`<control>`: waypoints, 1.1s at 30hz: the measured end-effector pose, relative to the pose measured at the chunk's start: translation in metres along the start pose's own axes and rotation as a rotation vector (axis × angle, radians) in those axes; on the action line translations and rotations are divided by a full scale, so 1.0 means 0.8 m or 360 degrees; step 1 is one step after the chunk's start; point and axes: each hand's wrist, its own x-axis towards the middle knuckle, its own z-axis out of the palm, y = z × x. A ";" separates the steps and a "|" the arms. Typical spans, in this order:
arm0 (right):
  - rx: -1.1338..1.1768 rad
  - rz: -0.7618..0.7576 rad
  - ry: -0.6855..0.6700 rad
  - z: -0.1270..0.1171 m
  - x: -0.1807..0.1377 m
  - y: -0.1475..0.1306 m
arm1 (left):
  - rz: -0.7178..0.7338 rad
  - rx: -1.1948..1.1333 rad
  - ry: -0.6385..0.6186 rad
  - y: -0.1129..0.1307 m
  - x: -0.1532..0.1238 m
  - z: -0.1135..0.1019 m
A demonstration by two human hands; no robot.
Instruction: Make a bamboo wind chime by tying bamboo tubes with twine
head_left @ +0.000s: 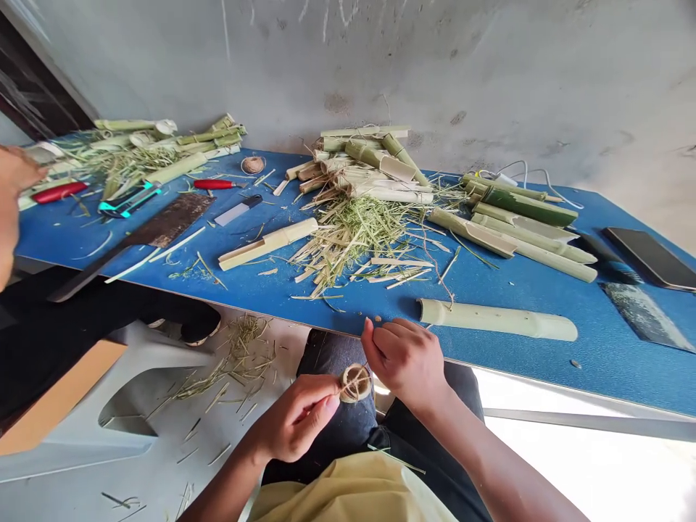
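Pale bamboo forms the short tube [359,397], which sits nearest, over the person's lap [326,362], open end upward; take it as the clock's centre. Twine [355,381] crosses its mouth. At eight o'clock, the left hand [299,420] pinches that twine between thumb and fingers; at two, the right hand [410,359] is curled into a fist and seems closed on another strand, though its grip is mostly hidden. The tube should be light, stiff and fairly smooth, best held round its wall below the rim; the twine is probably soft and grippy, best taken close to the mouth. Farther off, on the blue tabletop [603,362], a bamboo length [497,320] lies at two, a cleaver [168,223] at ten, shavings [364,232] at twelve and a twine ball [253,165] at eleven.
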 end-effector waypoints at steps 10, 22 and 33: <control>0.0006 0.0053 0.0051 0.001 -0.001 0.001 | 0.0267 0.0329 -0.0045 0.005 -0.010 0.007; 0.0154 0.0106 -0.0089 -0.006 0.003 0.002 | 0.0281 0.0422 0.0694 -0.002 -0.031 0.017; 0.0122 0.0114 -0.0086 -0.004 0.002 0.002 | -0.0214 -0.0477 0.0882 -0.021 0.010 0.047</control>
